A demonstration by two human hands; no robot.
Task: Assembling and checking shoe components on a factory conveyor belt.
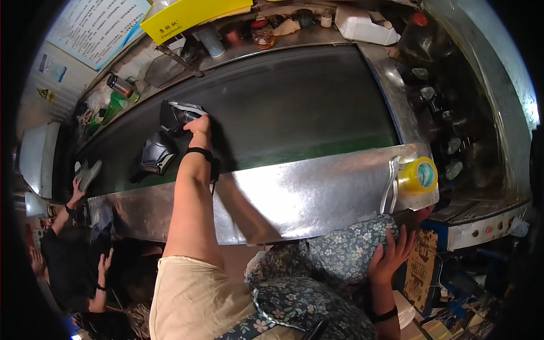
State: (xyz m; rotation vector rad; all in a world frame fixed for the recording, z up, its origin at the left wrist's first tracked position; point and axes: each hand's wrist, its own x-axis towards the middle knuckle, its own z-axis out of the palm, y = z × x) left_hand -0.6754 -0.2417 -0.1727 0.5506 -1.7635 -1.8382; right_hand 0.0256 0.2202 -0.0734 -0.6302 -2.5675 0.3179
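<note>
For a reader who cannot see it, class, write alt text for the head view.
The left hand reaches over a steel rim to touch a dark shoe upper on a black belt, with a second upper beside it. The right hand rests on floral cloth near yellow tape.

A roll of yellow tape (418, 175) is sitting on the shiny metal ledge (317, 192) beside the dark conveyor belt (294, 107). Behind the belt, a jar with a red lid (263, 33), a white plastic canister (362, 25) and a yellow box (187, 16) are standing on the far shelf, and another person's hand (75, 190) is holding a grey piece at the left.
</note>
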